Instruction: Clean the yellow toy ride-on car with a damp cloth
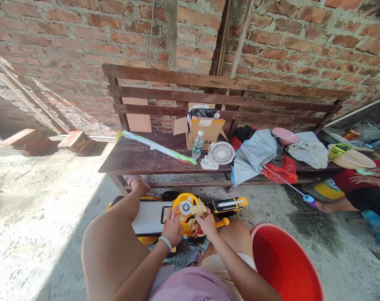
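Note:
A yellow ride-on toy vehicle with a white seat stands lengthwise in front of my body, between my legs and the bench. My left hand, wearing a beaded bracelet, lies with its fingers stretched out at the left edge of the yellow steering wheel. A crumpled, cloth-like bundle, cream above and brown and red below, is pinched in my right hand over the wheel's right side. The fingertips are partly hidden by it, and its exact kind is unclear. Right of the wheel is the toy's black-and-yellow arm.
A wooden bench carries a cardboard box, a water bottle, a white fan, a folded umbrella and clothes. A red bucket stands at my right. Another person's hand shows at far right.

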Demonstrator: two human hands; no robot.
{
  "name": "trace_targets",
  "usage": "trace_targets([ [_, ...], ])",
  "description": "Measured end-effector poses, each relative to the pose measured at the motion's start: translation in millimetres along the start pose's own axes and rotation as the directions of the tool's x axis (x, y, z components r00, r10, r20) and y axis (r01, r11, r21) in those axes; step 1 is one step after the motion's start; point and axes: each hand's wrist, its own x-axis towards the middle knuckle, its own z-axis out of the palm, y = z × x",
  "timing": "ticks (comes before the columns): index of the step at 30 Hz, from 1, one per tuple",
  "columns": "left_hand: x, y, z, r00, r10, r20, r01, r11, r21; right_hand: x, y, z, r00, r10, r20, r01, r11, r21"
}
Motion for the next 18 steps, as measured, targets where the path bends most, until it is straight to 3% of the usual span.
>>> trace_targets([
  [2, -2.3, 0.6, 0.9, 1.0, -0.008, -0.021, 0.008, 1.0, -0.005, -20.9, 9.2, -0.8, 0.995, 0.078, 0.064, -0.087, 0.985, 0.152],
  [4, -5.2, 3.3, 2.5, 0.998, -0.024, -0.055, 0.024, 1.0, 0.003, -35.9, 12.3, -4.7, 0.982, 0.123, 0.145, -0.151, 0.968, 0.2],
  [7, -6.9, 8.2, 6.0, 0.994, -0.03, -0.101, 0.031, 0.999, 0.014, -42.4, 4.1, -16.8, 0.964, 0.168, 0.208, -0.202, 0.968, 0.151],
  [9, -4.7, 11.2, 7.0, 0.99, -0.024, -0.137, 0.026, 1.0, 0.008, -35.5, -10.2, -28.8, 0.969, 0.12, 0.215, -0.144, 0.984, 0.101],
  [12, 1.9, 16.2, 4.4, 0.984, -0.001, -0.177, 0.003, 1.0, 0.011, -10.2, -43.3, -50.2, 0.979, -0.01, 0.202, 0.006, 1.0, 0.017],
  [15, 5.6, 21.8, -0.7, 0.991, 0.02, -0.131, -0.012, 0.998, 0.055, 31.6, -81.7, -67.7, 0.979, -0.094, 0.18, 0.111, 0.99, -0.09],
  [18, 3.4, 25.5, -3.3, 0.997, 0.033, -0.064, -0.027, 0.995, 0.094, 83.3, -111.1, -68.4, 0.987, -0.02, 0.157, 0.047, 0.984, -0.169],
])
